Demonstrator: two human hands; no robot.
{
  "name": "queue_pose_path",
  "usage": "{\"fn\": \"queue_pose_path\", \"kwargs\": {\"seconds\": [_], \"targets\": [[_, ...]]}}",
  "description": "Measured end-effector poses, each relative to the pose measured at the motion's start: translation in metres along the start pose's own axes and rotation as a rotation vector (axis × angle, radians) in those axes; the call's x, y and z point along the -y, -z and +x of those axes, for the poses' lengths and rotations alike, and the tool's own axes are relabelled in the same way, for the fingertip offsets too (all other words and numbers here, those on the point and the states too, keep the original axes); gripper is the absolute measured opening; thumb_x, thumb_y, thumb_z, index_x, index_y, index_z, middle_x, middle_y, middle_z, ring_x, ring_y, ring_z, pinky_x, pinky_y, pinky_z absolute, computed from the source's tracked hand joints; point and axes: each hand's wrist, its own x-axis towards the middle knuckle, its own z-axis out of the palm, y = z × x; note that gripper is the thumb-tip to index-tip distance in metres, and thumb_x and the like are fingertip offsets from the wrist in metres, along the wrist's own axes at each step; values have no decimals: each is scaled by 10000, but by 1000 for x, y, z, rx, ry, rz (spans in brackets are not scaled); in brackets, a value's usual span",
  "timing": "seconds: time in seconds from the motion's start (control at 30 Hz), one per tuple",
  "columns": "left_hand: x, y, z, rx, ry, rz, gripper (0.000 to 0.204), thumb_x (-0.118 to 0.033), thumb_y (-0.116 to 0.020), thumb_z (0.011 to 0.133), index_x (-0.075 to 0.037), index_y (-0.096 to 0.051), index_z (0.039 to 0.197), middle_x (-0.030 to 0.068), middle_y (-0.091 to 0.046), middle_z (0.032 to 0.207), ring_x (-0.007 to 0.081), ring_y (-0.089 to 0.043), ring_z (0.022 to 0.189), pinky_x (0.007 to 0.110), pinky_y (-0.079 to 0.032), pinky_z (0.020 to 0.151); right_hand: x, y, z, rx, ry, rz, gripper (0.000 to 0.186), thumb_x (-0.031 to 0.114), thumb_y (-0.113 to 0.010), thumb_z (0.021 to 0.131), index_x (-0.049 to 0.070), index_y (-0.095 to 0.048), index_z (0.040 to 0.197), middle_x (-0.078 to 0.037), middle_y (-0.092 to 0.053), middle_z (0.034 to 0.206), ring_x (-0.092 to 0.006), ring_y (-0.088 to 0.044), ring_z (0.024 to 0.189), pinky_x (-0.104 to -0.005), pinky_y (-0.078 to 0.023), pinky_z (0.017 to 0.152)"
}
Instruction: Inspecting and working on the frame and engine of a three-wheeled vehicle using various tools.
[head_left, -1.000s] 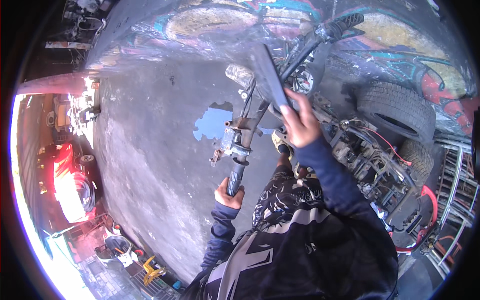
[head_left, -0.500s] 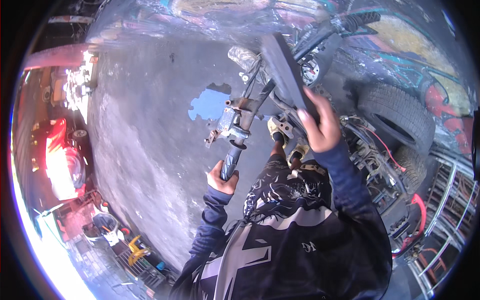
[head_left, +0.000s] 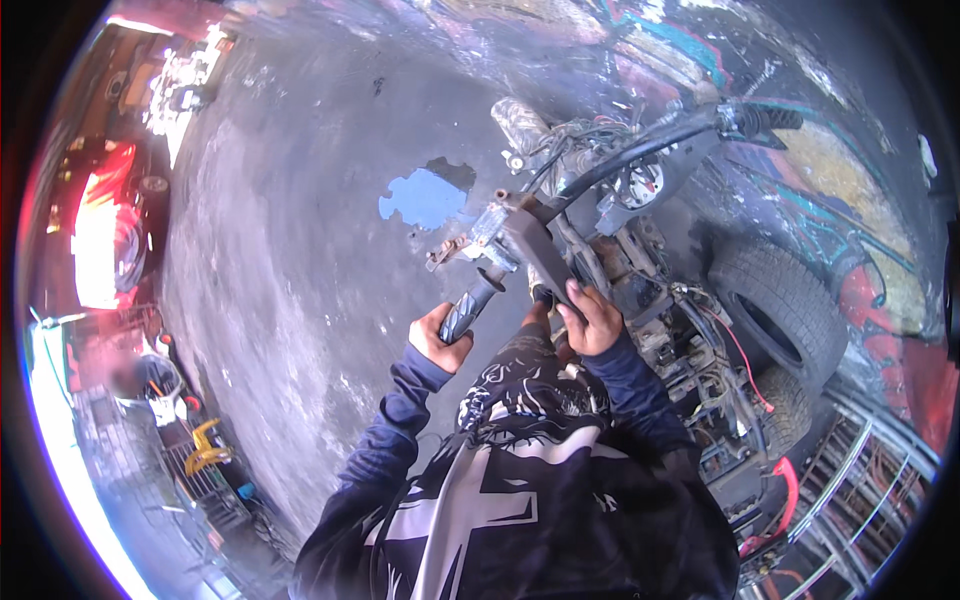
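My left hand is wrapped round the black ribbed rubber grip on the left end of a motorcycle handlebar. My right hand grips the near end of a long, flat dark block, whose exact kind I cannot make out. The block's far end overlaps the bar next to the worn metal lever bracket; whether they touch is unclear. At the far right, the bar carries another black grip. Part of the bar just inside the left grip is hidden by the block.
A stripped motorcycle frame with loose cables stands to the right. Beyond it are a large tyre and a metal rack. A painted wall rises behind. A blue patch marks the grey floor.
My right hand has brought the dark block down and toward me, from above the bar to beside the lever bracket. My left hand stays on the grip. The view has shifted.
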Motion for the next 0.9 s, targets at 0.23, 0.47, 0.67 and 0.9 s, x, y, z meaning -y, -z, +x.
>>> {"fn": "queue_pose_path", "kwargs": {"seconds": [0.23, 0.47, 0.67, 0.9], "targets": [[-12, 9, -7, 51, -27, 9, 197, -139, -652, 691, -21, -563, 821, 207, -567, 643, 388, -622, 633, 407, -481, 589, 45, -21, 58, 4, -26, -75, 350, 74, -721, 819, 29, -624, 1151, -192, -664, 976, -348, -656, 735, -367, -527, 602], [6, 4, -11, 42, -76, -18, 223, -139, -655, 681, -33, -598, 868, 181, -572, 640, 346, -618, 608, 395, -482, 599, -4, -18, 3, -126, 163, -96, 402, 27, -678, 831, 3, -580, 1220, -214, -672, 981, -370, -674, 838, -401, -556, 745], [17, 2, -13, 34, -106, 25, 252, -148, -658, 676, -27, -598, 889, 201, -590, 670, 384, -638, 668, 414, -497, 617, 8, -25, 6, -92, 81, -180, 354, 66, -669, 865, -37, -575, 1190, -257, -646, 1124, -412, -651, 997, -403, -534, 846], [16, 9, -12, 73, -94, 1, 271, -171, -647, 678, -37, -614, 911, 225, -623, 727, 413, -642, 753, 437, -512, 681, 37, 31, -107, -67, -167, -316, 352, 102, -649, 874, -30, -601, 1196, -236, -654, 1135, -374, -657, 1021, -398, -527, 871]]}}
